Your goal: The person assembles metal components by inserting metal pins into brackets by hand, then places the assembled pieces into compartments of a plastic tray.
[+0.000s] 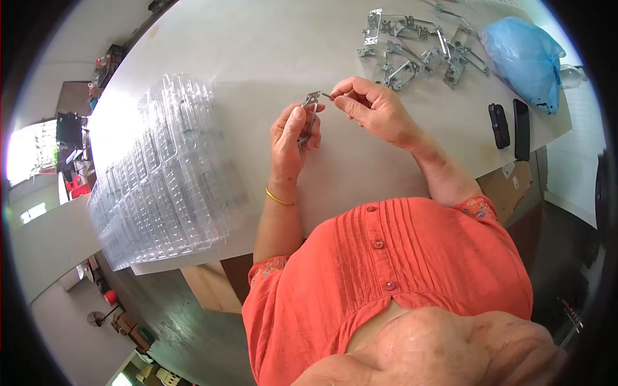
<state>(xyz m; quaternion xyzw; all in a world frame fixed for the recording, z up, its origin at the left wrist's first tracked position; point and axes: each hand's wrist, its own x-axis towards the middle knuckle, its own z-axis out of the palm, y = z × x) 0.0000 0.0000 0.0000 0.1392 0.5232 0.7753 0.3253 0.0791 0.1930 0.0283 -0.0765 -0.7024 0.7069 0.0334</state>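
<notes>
Left hand (293, 135) grips small flat grey metal bracket (310, 110) upright; right hand (373, 106) pinches thin dark pin (327, 96) at its top. Best keep the bracket steady, pin square to the hole.

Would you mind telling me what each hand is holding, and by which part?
The left hand grips a small metal bracket by its lower half. The right hand pinches a tiny pin-like piece at its near end.
</notes>
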